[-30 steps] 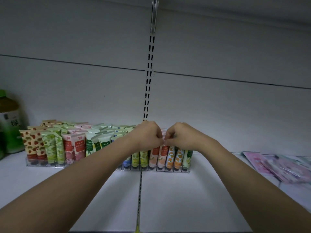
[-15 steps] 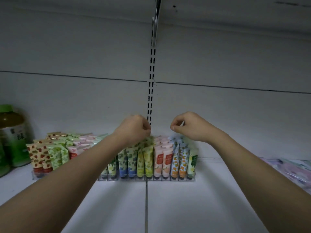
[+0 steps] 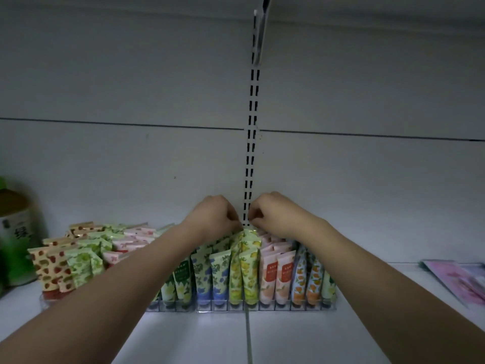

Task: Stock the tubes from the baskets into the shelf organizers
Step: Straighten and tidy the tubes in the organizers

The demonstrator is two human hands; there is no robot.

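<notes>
organizer: clear shelf organizer (image 3: 262,307), slots full of upright tubes
front row: two yellow lemon tubes (image 3: 245,269)
hands: left hand (image 3: 214,215), right hand (image 3: 275,215) both pinching a yellow tube top

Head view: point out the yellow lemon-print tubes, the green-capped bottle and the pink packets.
yellow lemon-print tubes (image 3: 248,271), head view, front tube's body
green-capped bottle (image 3: 15,232), head view, label
pink packets (image 3: 456,279), head view, top packet's face

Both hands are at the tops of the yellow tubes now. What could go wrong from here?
1. The left hand and right hand pinch the yellow tubes only at their top edges, so one may slip or tilt.
2. The rows in the clear organizer are tightly packed; pushing down could knock the neighbouring blue tubes or peach tubes askew.
</notes>
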